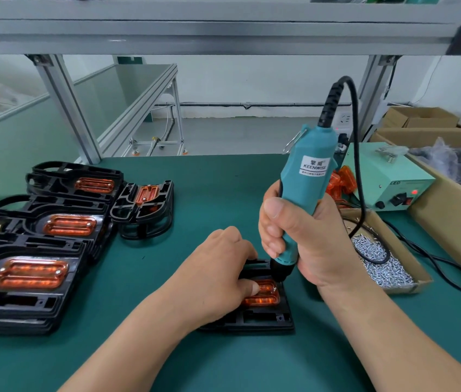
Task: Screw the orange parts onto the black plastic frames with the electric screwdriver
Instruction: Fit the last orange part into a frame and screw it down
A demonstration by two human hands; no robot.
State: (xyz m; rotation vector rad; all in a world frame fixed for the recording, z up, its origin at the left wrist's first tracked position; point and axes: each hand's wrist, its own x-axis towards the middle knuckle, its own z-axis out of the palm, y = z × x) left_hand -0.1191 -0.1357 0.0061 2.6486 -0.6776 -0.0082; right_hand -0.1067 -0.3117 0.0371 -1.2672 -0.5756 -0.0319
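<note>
1. Currently, right grip [294, 239] is closed around the near-upright electric screwdriver [307, 176], bit down on the orange part [264, 297].
2. Left grip [218, 275], knuckles up, pinches that part onto the black frame [263, 321] on the surface [195, 199].

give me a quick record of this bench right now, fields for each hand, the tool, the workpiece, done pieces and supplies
left hand: holds the orange part down, thumb on it
right hand: grips the electric screwdriver, slightly tilted
tool tip: at the orange part's far end, beside the thumb
workpiece: orange part seated in a black plastic frame on the green mat
done pieces: stacks of frames with orange parts, at left
supplies: screws in a cardboard tray at right; loose orange parts behind the screwdriver
</note>
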